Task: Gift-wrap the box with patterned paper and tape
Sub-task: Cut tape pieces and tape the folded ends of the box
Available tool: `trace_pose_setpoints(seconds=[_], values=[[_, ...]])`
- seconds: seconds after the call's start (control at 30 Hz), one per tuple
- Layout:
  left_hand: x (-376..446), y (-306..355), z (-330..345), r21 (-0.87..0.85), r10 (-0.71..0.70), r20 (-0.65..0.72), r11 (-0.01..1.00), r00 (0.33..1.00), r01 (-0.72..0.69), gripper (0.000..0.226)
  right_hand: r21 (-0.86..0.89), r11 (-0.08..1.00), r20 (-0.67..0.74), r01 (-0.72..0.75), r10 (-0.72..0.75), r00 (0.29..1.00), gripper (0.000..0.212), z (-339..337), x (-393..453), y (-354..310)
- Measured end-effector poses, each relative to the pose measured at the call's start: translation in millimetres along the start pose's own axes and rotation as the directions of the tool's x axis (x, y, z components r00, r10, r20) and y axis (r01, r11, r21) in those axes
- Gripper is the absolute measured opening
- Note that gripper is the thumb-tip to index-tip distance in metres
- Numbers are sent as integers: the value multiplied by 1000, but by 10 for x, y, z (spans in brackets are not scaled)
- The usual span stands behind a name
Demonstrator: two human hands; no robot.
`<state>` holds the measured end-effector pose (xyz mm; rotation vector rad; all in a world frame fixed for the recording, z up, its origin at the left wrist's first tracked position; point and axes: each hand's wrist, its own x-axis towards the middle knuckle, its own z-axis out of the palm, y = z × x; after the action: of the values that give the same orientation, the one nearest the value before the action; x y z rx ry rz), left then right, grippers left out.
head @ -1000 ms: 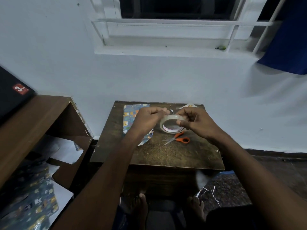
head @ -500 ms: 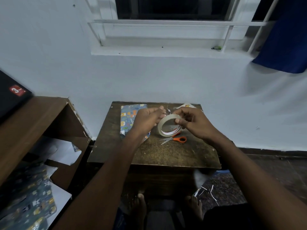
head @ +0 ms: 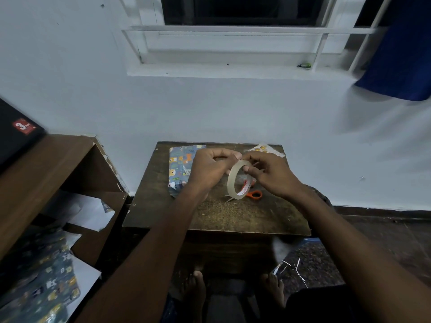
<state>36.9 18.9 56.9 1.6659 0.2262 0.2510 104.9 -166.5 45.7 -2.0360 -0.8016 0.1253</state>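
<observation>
A room in a home, plain and lived-in. A white painted wall runs behind a small, worn wooden worktop, with a dark window above it behind white bars and a painted sill. A blue cloth hangs at the right of the window. On the left stands a brown wooden shelf unit with chipped edges, loose white paper and patterned wrapping paper stuffed into its open compartments. The floor is dark and speckled, with a dark skirting along the wall. The person sits barefoot, feet under the worktop, household orange-handled scissors lying on it
</observation>
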Motion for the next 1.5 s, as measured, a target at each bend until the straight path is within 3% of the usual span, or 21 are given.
trace_pose_setpoints(seconds=[0.1, 0.27, 0.43, 0.53, 0.63, 0.77, 1.0, 1.2, 1.3, 1.5], values=[[-14, -7, 52, 40, 52, -26, 998, 998, -51, 7, -153, 987, -13, 45, -48, 999, 21, 78, -12, -67], [-31, 21, 96, -22, 117, -163, 992, 980, -122, 5, -228, 972, 21, 51, -47, 999, 22, 188, 2, -88], [-12, 9, 99, -155, 22, -178, 987, 984, -50, 8, -198, 980, 21, 19, -15, 1000, 20, 180, 9, -73], [-4, 1, 96, -152, 18, -163, 987, 986, -43, 5, -193, 981, 27, 8, -2, 1000, 24, 178, 15, -70], [10, -4, 51, -106, -1, -106, 994, 994, -10, 10, -137, 990, 14, 31, -29, 999, 11, 195, -15, -57], [32, -1, -38, -97, -68, -71, 993, 995, 61, 18, -33, 998, -9, 54, -54, 998, 34, 188, -28, -102], [45, 18, -51, -106, -82, -11, 991, 997, 80, 23, 165, 986, -37, 5, 1, 999, 37, 221, -32, -116], [57, -12, -37, -81, -156, -17, 985, 988, 154, 15, 151, 989, -43, 11, -5, 999, 39, 214, 6, -101], [37, 12, -29, -122, -172, -3, 978, 985, 171, 22, 156, 988, -47, 3, 5, 999, 39, 217, 10, -92], [17, 17, 25, -219, -101, -108, 973, 989, 76, 13, 159, 986, -36, 38, -33, 999, 35, 225, -5, -119]])
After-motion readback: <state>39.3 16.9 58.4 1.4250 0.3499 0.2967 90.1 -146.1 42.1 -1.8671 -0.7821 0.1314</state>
